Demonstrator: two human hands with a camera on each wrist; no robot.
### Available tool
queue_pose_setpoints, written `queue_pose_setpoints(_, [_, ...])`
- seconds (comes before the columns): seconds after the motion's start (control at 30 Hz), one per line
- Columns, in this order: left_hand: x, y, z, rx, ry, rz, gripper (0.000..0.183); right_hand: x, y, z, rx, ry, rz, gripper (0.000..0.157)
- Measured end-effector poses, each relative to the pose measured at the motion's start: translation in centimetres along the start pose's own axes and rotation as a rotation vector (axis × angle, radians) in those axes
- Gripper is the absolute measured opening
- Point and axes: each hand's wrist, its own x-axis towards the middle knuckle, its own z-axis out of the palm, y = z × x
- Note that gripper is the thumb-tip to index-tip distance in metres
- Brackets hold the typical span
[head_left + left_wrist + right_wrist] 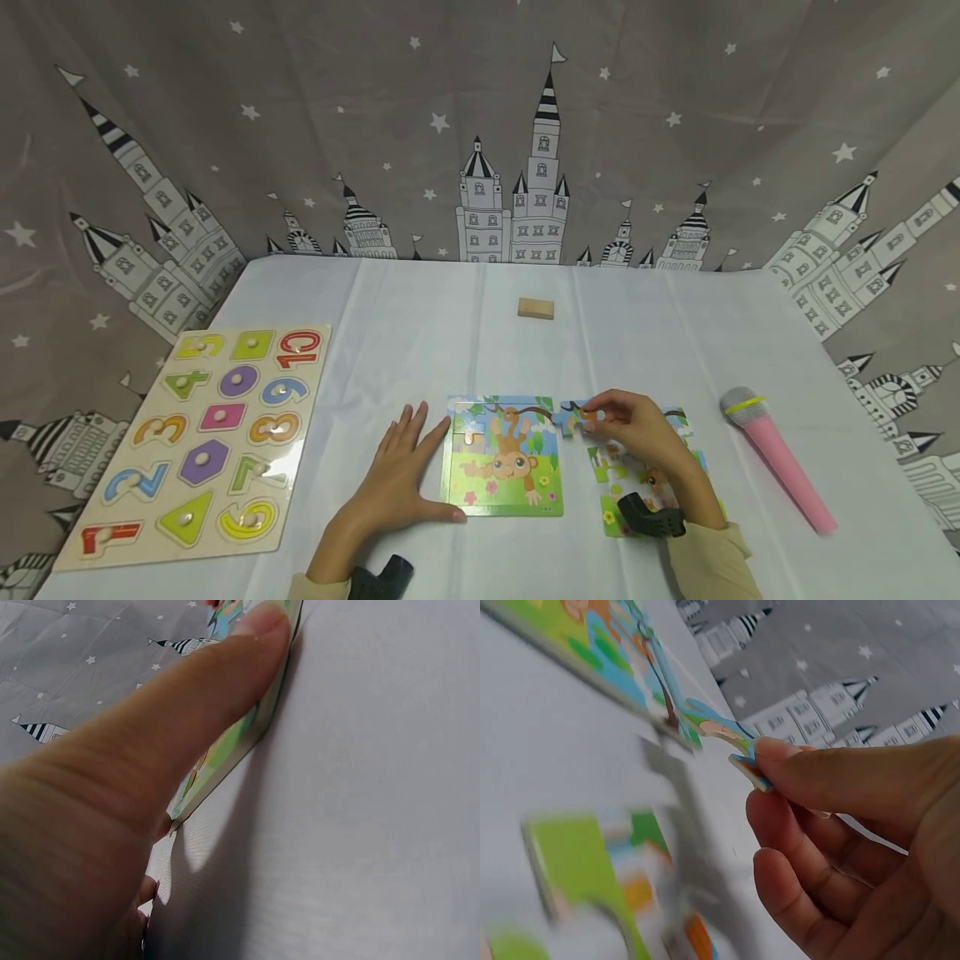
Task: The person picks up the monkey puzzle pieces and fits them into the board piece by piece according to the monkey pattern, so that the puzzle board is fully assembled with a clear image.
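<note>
A square monkey jigsaw puzzle (517, 505) lies on the white tablecloth in the middle. The left hand (401, 479) spreads around its left side, fingers extended; in the left wrist view the thumb (187, 690) rests against the puzzle's edge. At the puzzle's upper right corner, the right hand (637, 429) pinches a blue jigsaw piece (572, 417) between thumb and fingers. The right wrist view shows that piece (724, 735) held above the cloth, close to the puzzle's corner. More jigsaw pieces (611, 512) lie beneath the right hand and forearm, which partly hide them.
A wooden board of knobbed numbers and shapes (150, 546) lies at the left. On the right is a pink toy microphone (787, 471) with a grey head. A small wooden block (536, 309) sits toward the back, before a grey castle-print curtain (420, 75).
</note>
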Motion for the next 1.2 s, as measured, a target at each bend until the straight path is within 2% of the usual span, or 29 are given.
queue_pose_setpoints(0.4, [0.0, 0.0, 0.1, -0.003, -0.008, -0.002, 0.119, 3.3, -3.1, 4.4, -0.048, -0.067, -0.07, 0.019])
queue_pose_setpoints(0.6, [0.1, 0.0, 0.1, -0.004, -0.016, -0.003, 0.118, 4.3, -3.8, 6.0, -0.007, -0.109, -0.111, 0.021])
queue_pose_setpoints(0.73, [0.0, 0.0, 0.0, -0.006, -0.014, -0.001, 0.118, 4.5, -4.1, 6.6, 0.017, -0.124, -0.102, 0.023])
queue_pose_setpoints(0.97, [-0.1, -0.1, 0.0, 0.001, -0.002, 0.008, 0.117, 4.7, -4.4, 7.5, -0.031, -0.1, -0.063, 0.022])
queue_pose_setpoints(1.2, [0.0, -0.1, 0.0, 0.013, 0.005, 0.01, 0.117, 4.7, -4.5, 8.4, -0.148, -0.004, -0.045, 0.022])
